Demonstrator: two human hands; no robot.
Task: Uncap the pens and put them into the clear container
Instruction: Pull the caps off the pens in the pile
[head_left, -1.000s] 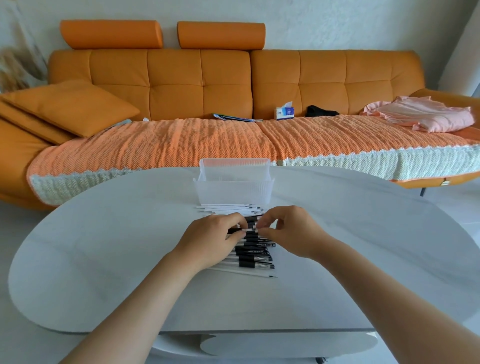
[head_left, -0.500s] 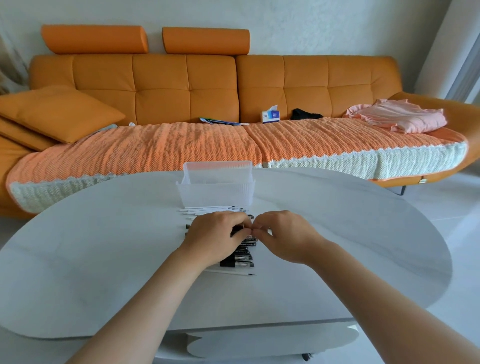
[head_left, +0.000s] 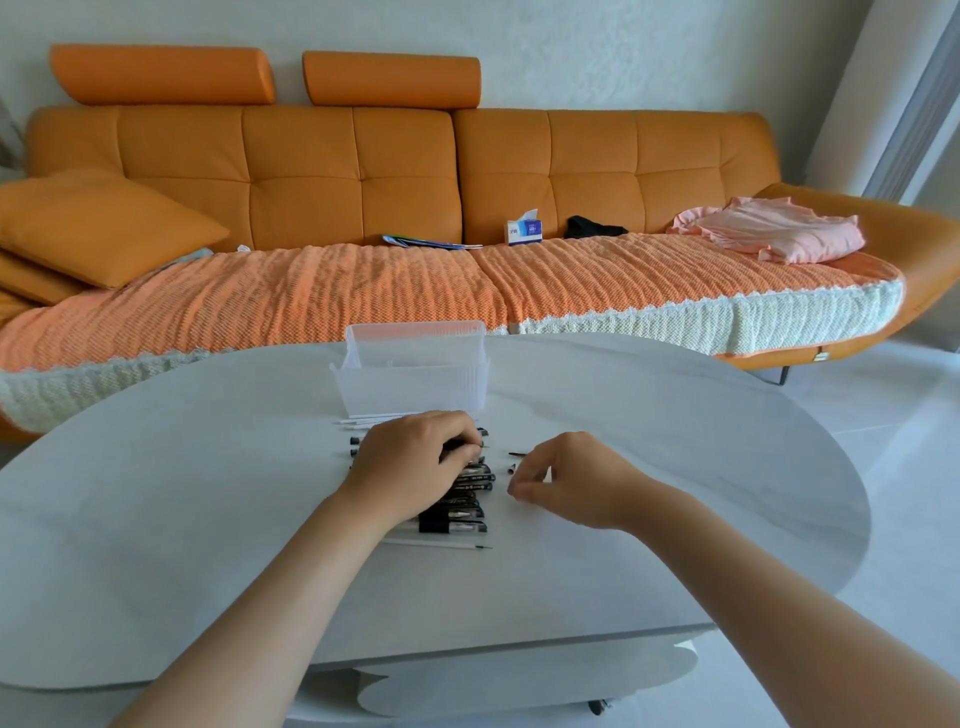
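While L hand curls its grip round a black pen over the pen pile on worktop, R hand hovers beside; its grip: cannot tell.

- No word, brand or number here can actually be read.
- Pens on the table: pale print runs along the black barrels, too small to make out.
- Tissue box on the sofa: blue-and-white label with lettering, blurred past reading.
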